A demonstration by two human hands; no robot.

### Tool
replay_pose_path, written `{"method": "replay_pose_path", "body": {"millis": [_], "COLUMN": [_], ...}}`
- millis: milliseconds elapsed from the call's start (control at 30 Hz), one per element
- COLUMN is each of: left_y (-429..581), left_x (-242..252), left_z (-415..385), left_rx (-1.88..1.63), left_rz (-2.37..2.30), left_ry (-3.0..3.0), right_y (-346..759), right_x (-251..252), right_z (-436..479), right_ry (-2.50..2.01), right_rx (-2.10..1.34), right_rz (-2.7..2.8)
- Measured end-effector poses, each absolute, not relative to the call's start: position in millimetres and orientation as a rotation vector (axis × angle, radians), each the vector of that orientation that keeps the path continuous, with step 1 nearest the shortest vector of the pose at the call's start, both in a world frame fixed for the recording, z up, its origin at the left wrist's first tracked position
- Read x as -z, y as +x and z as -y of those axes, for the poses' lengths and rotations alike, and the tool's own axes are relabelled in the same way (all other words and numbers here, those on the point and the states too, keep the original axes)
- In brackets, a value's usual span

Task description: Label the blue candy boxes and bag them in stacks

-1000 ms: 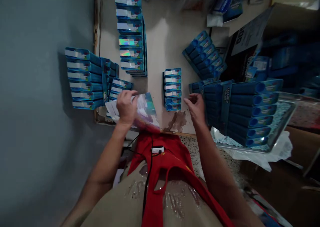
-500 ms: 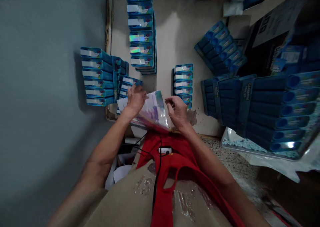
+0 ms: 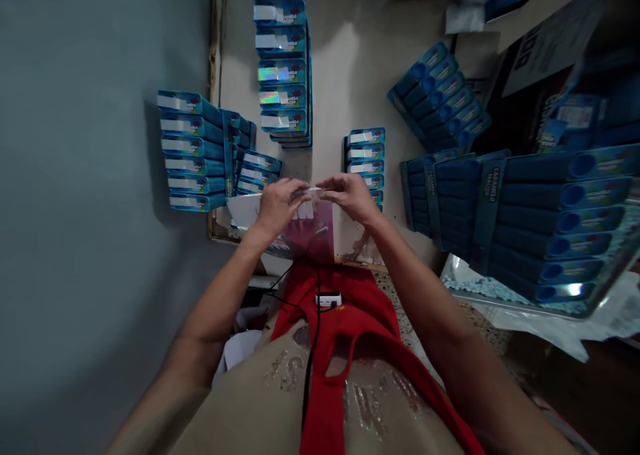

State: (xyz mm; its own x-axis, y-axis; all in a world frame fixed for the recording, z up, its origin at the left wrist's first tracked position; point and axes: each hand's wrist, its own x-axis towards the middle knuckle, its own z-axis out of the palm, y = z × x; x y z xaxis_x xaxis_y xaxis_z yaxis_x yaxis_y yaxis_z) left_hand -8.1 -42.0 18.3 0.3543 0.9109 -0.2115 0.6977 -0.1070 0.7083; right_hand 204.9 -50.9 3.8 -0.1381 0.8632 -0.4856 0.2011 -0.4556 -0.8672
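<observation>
A glossy printed sheet or bag (image 3: 313,231), pink-purple with white patches, hangs upright just in front of my red apron; I cannot tell which of the two it is. My left hand (image 3: 281,205) is closed on its top edge, thumb and fingers pinched. At the right end of that edge my right hand (image 3: 353,196) pinches too, its fingertips close to the left ones. Beyond my left hand lies a small stack of blue boxes (image 3: 259,168). Past my right hand stands another short stack of blue boxes (image 3: 367,153).
A tall row of blue boxes (image 3: 281,71) stands at the back of the pale table (image 3: 340,61). More box stacks are at the left edge (image 3: 185,151) and right (image 3: 437,95). A big block of boxes (image 3: 520,208) rests over a metal tray (image 3: 505,299) of pale blue pieces.
My right hand has moved left and up from beside the sheet and now grips its top edge. My left hand has shifted slightly, and the sheet has turned more upright.
</observation>
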Motion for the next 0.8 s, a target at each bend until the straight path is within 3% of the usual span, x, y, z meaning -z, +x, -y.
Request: {"method": "replay_pose_path", "body": {"millis": [133, 333, 567, 800], "left_y": [-0.5, -8.9, 4.3, -0.5], "left_x": [-6.9, -7.7, -4.8, 1.7], "left_z": [39.2, 24.9, 21.1, 21.3], "left_rx": [-0.340, -0.198, -0.114, -0.143], "left_rz": [-1.429, -1.324, -1.449, -1.508], "left_ry": [1.639, 1.523, 1.553, 1.466], "right_y": [205.7, 207.7, 193.1, 162.3], "right_x": [-4.8, -6.6, -21.6, -3.1], "right_z": [51.8, 55.7, 55.9, 86.7], "right_ry": [-1.730, -1.823, -1.941, -1.832], "right_rx": [-1.683, -1.636, -0.676, -0.583], "right_rz": [0.985, 1.191, 2.138, 2.365]}}
